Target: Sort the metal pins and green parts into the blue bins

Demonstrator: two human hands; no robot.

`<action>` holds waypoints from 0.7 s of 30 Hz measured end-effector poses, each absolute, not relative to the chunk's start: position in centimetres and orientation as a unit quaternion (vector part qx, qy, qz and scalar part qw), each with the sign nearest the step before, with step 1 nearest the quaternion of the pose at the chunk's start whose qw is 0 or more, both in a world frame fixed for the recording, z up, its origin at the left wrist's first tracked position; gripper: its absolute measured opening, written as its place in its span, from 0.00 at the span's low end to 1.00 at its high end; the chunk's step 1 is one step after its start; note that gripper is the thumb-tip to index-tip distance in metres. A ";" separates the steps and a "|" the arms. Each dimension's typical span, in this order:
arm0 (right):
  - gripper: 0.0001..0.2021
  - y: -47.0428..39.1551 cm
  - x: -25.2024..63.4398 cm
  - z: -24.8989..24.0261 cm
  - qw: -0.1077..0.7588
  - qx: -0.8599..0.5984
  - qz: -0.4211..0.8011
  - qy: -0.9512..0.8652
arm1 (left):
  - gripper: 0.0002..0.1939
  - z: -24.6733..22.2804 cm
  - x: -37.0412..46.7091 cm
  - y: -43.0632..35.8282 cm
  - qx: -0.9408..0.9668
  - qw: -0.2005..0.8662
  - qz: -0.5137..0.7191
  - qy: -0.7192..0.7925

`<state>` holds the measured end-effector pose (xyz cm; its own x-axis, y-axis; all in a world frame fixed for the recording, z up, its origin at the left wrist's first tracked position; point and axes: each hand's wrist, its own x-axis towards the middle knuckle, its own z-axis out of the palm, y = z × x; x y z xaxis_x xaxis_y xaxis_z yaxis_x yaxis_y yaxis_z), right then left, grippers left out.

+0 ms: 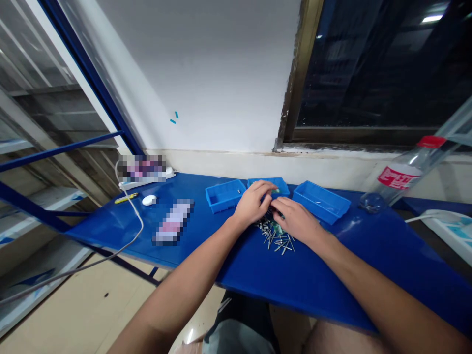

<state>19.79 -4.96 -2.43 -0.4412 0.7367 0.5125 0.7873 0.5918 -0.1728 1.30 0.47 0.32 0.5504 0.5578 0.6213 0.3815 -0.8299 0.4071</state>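
A loose pile of thin silvery metal pins (280,243) lies on the blue table, with some green pieces among them. My left hand (254,200) bends over the far side of the pile, just in front of the middle blue tray (254,183); thumb and fingers curl toward each other. Close beside it, my right hand (297,219) is curled at the pile's right side, fingertips down among the pins. Whatever either hand's fingertips hold is hidden. Small green pieces show in the middle tray.
A left blue tray (223,204) and a right blue tray (324,209) flank the middle one, with small bits inside. Further left lie a blurred phone-shaped object (173,223), a white round object (149,200), a yellow cutter (126,198) and a cable (138,236). A plastic bottle (400,177) leans at right.
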 end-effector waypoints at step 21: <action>0.09 -5.6 20.5 -1.7 0.514 -0.520 0.127 -0.671 | 0.11 -0.9 1.9 1.2 0.772 0.401 0.422 0.253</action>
